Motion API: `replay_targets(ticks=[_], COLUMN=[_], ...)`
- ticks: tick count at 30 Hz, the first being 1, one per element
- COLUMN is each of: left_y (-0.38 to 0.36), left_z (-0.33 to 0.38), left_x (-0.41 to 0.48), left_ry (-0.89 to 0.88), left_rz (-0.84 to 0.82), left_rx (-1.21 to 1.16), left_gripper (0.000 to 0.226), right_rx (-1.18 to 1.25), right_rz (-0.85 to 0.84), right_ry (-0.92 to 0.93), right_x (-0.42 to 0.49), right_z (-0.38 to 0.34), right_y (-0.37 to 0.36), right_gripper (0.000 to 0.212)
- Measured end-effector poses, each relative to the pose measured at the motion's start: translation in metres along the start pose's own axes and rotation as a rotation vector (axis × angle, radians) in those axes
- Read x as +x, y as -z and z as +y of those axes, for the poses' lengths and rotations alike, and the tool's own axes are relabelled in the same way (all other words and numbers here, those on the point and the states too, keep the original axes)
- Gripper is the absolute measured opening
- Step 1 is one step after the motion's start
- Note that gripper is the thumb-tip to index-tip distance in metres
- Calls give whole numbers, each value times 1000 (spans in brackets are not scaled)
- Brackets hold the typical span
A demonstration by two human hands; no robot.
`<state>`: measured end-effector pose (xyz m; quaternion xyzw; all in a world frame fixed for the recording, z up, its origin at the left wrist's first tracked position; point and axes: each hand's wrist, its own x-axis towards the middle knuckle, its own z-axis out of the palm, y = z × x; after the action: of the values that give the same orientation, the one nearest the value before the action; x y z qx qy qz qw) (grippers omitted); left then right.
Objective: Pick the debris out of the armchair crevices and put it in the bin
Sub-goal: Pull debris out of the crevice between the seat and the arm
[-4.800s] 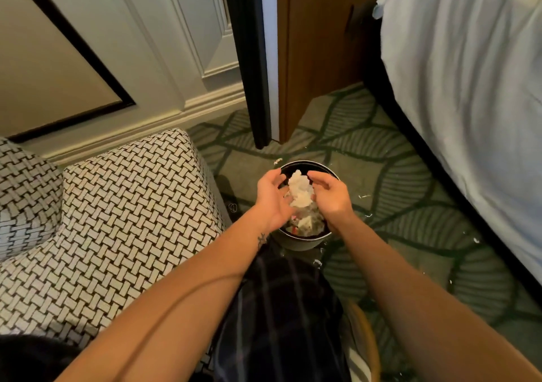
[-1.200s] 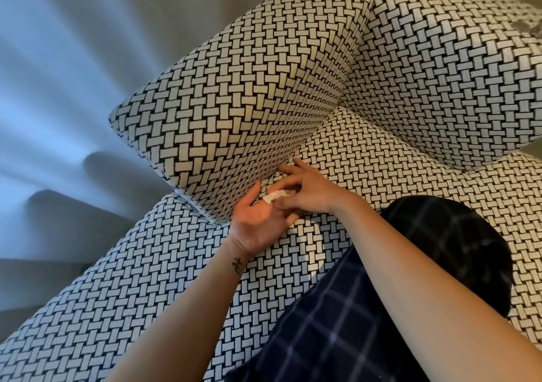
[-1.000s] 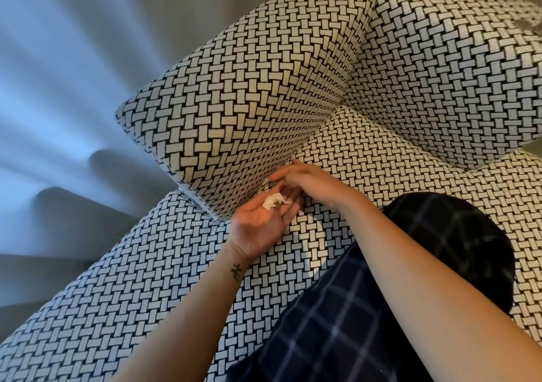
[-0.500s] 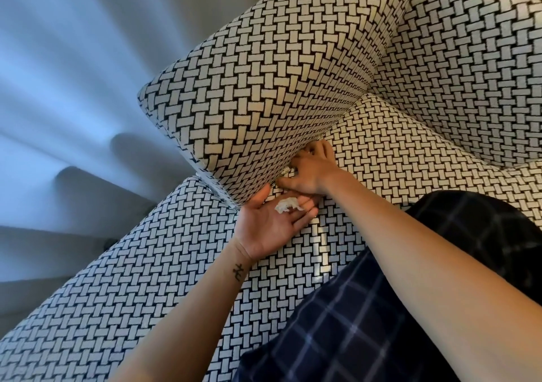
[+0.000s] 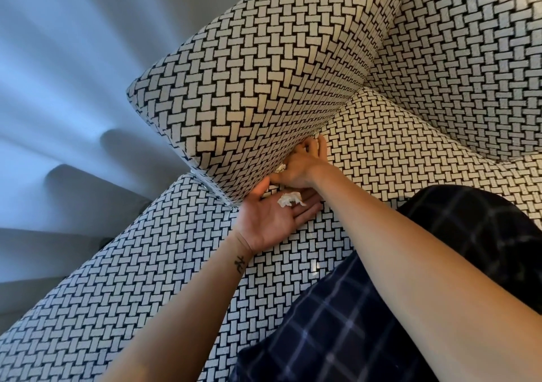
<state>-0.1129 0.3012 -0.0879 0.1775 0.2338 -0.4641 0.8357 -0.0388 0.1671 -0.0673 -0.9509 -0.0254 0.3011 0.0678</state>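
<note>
The armchair (image 5: pixel 396 152) is covered in black-and-white woven fabric. My left hand (image 5: pixel 272 217) lies palm up on the seat beside the left armrest (image 5: pixel 258 88), fingers straight, with a small white scrap of debris (image 5: pixel 289 199) resting on them. Just above it, my right hand (image 5: pixel 302 163) is pushed into the crevice between armrest and seat, fingers curled, pinching another pale scrap (image 5: pixel 281 168) at the gap. The bin is out of view.
My knee in dark plaid trousers (image 5: pixel 381 308) rests on the seat at the lower right. The backrest (image 5: pixel 469 58) rises at the upper right. Grey curtain folds (image 5: pixel 64 102) hang to the left of the chair.
Since the bin, I have turned to the armchair. My right hand dropped one scrap into the left palm, then slid further up the crevice, where it now pinches a second scrap.
</note>
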Motion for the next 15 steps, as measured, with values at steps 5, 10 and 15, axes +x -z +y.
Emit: replay_targets(ticks=[5, 10, 15], left_y=[3, 4, 3], left_z=[-3, -4, -3], left_x=[-4, -9, -13], left_ry=[-43, -76, -72], left_rz=[14, 44, 24], left_rx=[-1, -50, -76], left_gripper=[79, 76, 75], right_rx=[183, 320, 455], right_rz=[87, 211, 241], right_ry=[76, 84, 98], right_x=[-3, -5, -9], right_z=[14, 17, 21], right_y=[-3, -10, -9], right_gripper=[58, 45, 40])
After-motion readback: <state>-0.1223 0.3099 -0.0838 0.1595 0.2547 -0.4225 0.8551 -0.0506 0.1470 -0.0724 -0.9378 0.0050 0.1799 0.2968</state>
